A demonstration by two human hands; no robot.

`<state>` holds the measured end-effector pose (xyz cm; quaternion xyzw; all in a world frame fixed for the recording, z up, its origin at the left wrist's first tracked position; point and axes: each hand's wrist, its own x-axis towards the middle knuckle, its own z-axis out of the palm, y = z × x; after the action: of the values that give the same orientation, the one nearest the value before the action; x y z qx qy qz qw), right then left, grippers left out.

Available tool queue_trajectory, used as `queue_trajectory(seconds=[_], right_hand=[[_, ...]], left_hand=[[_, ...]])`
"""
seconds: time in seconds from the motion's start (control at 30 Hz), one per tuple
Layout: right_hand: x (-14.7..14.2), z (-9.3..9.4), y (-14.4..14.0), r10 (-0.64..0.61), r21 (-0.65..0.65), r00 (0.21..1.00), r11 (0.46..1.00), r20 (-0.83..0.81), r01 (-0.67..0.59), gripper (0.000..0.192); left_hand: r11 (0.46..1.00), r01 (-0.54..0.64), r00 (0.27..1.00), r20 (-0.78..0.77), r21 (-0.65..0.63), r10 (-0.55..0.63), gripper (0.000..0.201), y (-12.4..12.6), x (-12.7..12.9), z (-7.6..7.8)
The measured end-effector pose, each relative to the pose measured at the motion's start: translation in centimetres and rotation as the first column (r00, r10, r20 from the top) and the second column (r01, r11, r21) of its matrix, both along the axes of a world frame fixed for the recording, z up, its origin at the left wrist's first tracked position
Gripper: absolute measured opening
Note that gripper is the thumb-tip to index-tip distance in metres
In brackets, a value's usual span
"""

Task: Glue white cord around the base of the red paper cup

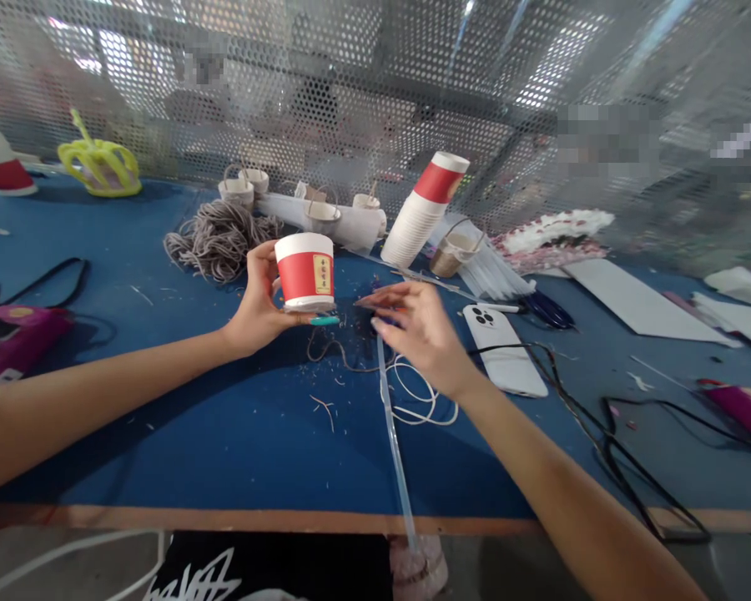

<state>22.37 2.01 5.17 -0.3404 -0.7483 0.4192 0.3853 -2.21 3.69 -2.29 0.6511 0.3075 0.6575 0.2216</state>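
A stack of red-and-white cups (422,215) is being leaned against the perforated metal screen (375,92). A white phone (504,349) is being left face down on the blue table (194,417), beside black cables (601,426), and a bundle of grey cord (219,238) is being kept behind.

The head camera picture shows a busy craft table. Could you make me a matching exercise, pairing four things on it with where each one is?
Things:
1. red and white paper cup
2. white smartphone
3. tangled bundle of grey cord
4. leaning stack of white paper cups with a red-banded top cup

Places:
A. lying camera side up on the blue tabletop, right of the right hand
B. held in the left hand
C. far side of the table, right of centre
D. behind the left hand

Pairs: 1-B, 2-A, 3-D, 4-C
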Motion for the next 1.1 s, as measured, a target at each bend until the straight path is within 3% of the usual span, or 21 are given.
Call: queue_trajectory(seconds=[0.1,0.2,0.47,0.6,0.7,0.77,0.9,1.1], right_hand=[[-2.6,-1.6,-1.8,0.066,-0.259,0.986,0.960,-0.152,-0.104,0.051],[-3.9,-2.3,-2.9,0.025,-0.384,0.964,0.914,-0.263,-0.129,0.061],[-4.0,-0.9,-3.6,-0.087,-0.495,0.922,0.860,-0.378,-0.122,0.049],[-3.5,0.3,-3.0,-0.113,-0.592,0.884,0.780,-0.453,-0.204,0.033],[-3.0,0.8,-2.6,-0.088,-0.652,0.906,0.723,-0.413,-0.228,0.026],[-2.7,0.8,-2.4,-0.077,-0.658,0.951,0.739,-0.300,-0.148,0.029],[-2.3,0.4,-2.1,-0.084,-0.518,0.993,0.855,-0.080,0.030,0.042],[-1.5,0.6,-1.1,0.049,-0.480,0.990,0.877,0.132,0.020,0.032]], left_hand=[[1.000,-0.015,1.000,-0.012,0.002,0.015,0.096,-0.2,0.2,0.2],[0.999,-0.035,0.999,-0.014,-0.023,0.035,0.096,-0.3,0.4,0.2],[0.998,-0.055,0.998,-0.044,-0.021,0.054,0.100,0.1,0.4,-0.1],[0.998,-0.057,0.994,-0.098,-0.021,0.055,0.099,0.2,0.2,-0.2],[0.998,-0.053,0.989,-0.139,-0.021,0.049,0.098,0.1,0.1,0.0],[0.998,-0.064,0.985,-0.160,-0.030,0.058,0.097,-0.1,0.1,0.1],[0.995,-0.084,0.981,-0.178,-0.061,0.072,0.096,-0.4,0.1,0.3],[0.990,-0.114,0.976,-0.197,-0.087,0.095,0.099,-0.5,0.1,0.3]])
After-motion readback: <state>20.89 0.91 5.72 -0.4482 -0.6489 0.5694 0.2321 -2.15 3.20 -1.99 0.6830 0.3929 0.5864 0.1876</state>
